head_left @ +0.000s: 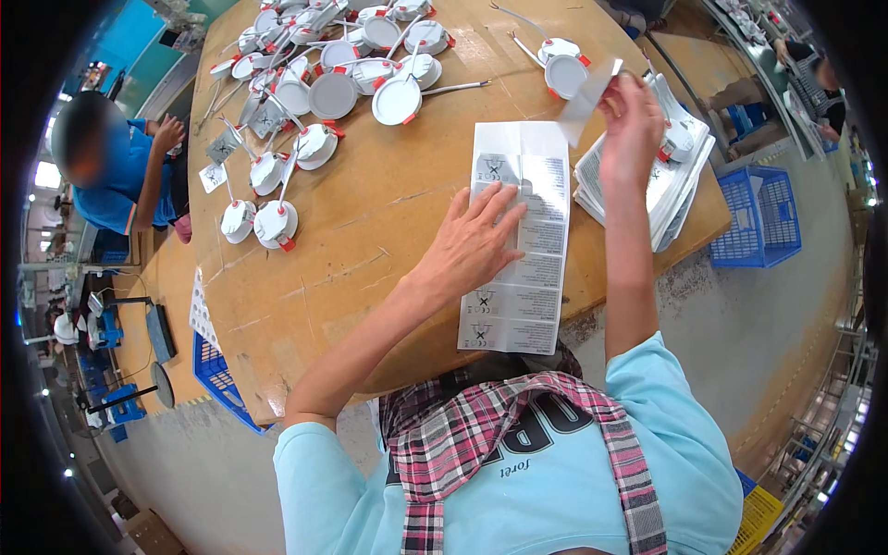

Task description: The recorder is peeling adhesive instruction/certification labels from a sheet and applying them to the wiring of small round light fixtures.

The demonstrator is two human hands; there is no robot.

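A long white printed label sheet (523, 277) lies flat on the wooden table (370, 222). My left hand (472, 242) rests palm down on its left half, fingers spread. My right hand (631, 125) is raised above the table's right side and pinches a small label strip (586, 97) peeled up at an angle. Just under that hand sits a stack of white printed sheets (671, 190) with a white round lamp (678, 141) on top.
Several white round downlights with red clips and cables (324, 88) cover the far left of the table, two more (560, 65) lie near the top. A blue crate (760, 215) stands on the floor at right. A person in blue (120, 176) sits at left.
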